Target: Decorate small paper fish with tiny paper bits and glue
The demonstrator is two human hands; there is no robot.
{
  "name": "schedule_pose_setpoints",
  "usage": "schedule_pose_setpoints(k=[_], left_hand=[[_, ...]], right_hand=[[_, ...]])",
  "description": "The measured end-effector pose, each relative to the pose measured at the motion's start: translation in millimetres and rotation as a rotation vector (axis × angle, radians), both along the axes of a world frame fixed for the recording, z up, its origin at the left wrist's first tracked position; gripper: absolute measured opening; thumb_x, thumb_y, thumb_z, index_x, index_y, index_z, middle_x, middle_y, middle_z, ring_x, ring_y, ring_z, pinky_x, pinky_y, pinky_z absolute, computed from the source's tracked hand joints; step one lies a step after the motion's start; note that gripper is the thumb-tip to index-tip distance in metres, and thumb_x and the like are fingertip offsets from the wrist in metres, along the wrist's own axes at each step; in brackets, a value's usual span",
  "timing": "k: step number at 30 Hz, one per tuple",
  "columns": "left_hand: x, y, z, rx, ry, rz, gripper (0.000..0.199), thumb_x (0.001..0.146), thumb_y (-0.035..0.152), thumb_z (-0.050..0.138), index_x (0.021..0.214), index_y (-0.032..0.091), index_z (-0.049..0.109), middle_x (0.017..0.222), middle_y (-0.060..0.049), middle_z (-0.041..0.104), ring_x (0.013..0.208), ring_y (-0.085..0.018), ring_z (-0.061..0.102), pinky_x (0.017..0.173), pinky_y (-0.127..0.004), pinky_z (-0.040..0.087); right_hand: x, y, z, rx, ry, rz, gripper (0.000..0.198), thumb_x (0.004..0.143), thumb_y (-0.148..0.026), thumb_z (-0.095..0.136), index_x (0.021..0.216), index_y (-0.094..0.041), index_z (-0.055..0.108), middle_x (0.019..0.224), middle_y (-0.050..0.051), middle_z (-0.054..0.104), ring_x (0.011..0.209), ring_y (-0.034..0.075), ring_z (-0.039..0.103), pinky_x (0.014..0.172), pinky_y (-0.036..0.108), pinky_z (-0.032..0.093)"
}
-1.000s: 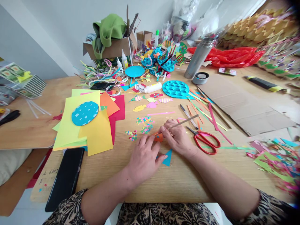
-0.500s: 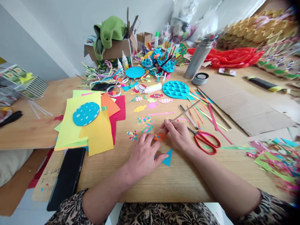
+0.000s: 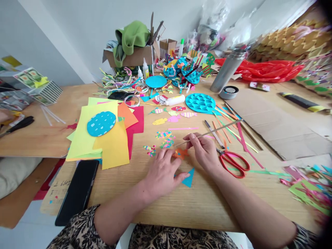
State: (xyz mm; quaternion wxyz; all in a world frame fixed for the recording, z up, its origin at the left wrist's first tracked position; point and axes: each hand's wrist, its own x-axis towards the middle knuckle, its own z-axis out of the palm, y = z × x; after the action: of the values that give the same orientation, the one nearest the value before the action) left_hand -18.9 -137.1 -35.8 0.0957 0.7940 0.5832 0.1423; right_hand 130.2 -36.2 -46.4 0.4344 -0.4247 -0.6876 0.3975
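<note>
My right hand (image 3: pixel 204 152) pinches a thin wooden stick (image 3: pixel 220 128) between thumb and fingers. The stick's lower tip hovers or rests near the confetti pile; I cannot tell which. An orange paper fish (image 3: pixel 181 153) with small blue spots lies flat between my hands. My left hand (image 3: pixel 166 169) is spread on the table, its fingertips at the fish's left edge. By its thumb lies a blue paper triangle (image 3: pixel 189 178). Tiny coloured paper bits (image 3: pixel 166 139) and round dots (image 3: pixel 150 150) lie beyond my left fingers. Red-handled scissors (image 3: pixel 234 163) are right of my right hand.
Cut paper fish (image 3: pixel 173 118), a white glue bottle (image 3: pixel 175 100) and a blue scalloped disc (image 3: pixel 200 102) lie farther back. Coloured sheets (image 3: pixel 115 148) and a phone (image 3: pixel 77 192) are left. A metal flask (image 3: pixel 228 71) stands behind cardboard (image 3: pixel 264 121). Another person's arm (image 3: pixel 33 180) shows at left.
The stick now lies at a flatter angle, and its tip has moved off the orange fish towards the paper bits. My left hand stays by the fish. The whole view has shifted slightly.
</note>
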Motion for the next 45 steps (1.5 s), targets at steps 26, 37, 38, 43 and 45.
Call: schedule_pose_setpoints(k=[26,37,38,43,45], left_hand=[[3.8,-5.8,-4.4,0.052,0.053,0.043,0.043,0.088,0.057,0.054,0.097,0.017,0.066,0.101,-0.011,0.056,0.104,-0.029,0.049,0.091,-0.044,0.047],[3.8,-5.4,-4.7,0.050,0.049,0.044,0.043,0.087,0.057,0.055,0.098,0.018,0.066,0.101,-0.010,0.056,0.103,-0.029,0.049,0.089,-0.044,0.047],[3.7,-5.3,-5.0,0.052,0.051,0.042,0.042,0.087,0.057,0.055,0.098,0.018,0.066,0.101,-0.010,0.056,0.103,-0.029,0.049,0.089,-0.044,0.047],[3.0,-4.7,-5.3,0.066,0.070,0.029,0.042,0.088,0.055,0.055,0.100,0.016,0.066,0.100,-0.010,0.056,0.103,-0.029,0.048,0.092,-0.045,0.045],[2.9,-4.9,-4.2,0.060,0.068,0.026,0.042,0.089,0.054,0.055,0.101,0.016,0.066,0.100,-0.011,0.056,0.103,-0.029,0.048,0.093,-0.045,0.045]], right_hand=[[-51.5,27.7,12.3,0.279,-0.372,0.180,0.050,0.099,-0.049,0.033,0.062,-0.022,0.053,0.072,0.009,0.065,0.076,0.021,0.062,0.072,0.034,0.045],[-50.9,26.8,12.5,0.225,-0.349,0.165,0.051,0.097,-0.052,0.034,0.061,-0.022,0.052,0.070,0.008,0.065,0.072,0.020,0.061,0.070,0.033,0.043],[-49.8,26.9,13.3,0.204,-0.326,0.157,0.052,0.097,-0.053,0.034,0.061,-0.021,0.053,0.071,0.008,0.065,0.072,0.020,0.062,0.070,0.032,0.044],[-38.7,26.3,22.8,0.031,-0.187,0.125,0.047,0.095,-0.053,0.039,0.072,-0.019,0.062,0.069,0.004,0.064,0.065,0.017,0.060,0.062,0.030,0.043],[-30.1,23.6,28.9,0.014,-0.155,0.131,0.045,0.095,-0.049,0.042,0.068,-0.019,0.062,0.073,0.005,0.065,0.067,0.017,0.061,0.062,0.029,0.044]])
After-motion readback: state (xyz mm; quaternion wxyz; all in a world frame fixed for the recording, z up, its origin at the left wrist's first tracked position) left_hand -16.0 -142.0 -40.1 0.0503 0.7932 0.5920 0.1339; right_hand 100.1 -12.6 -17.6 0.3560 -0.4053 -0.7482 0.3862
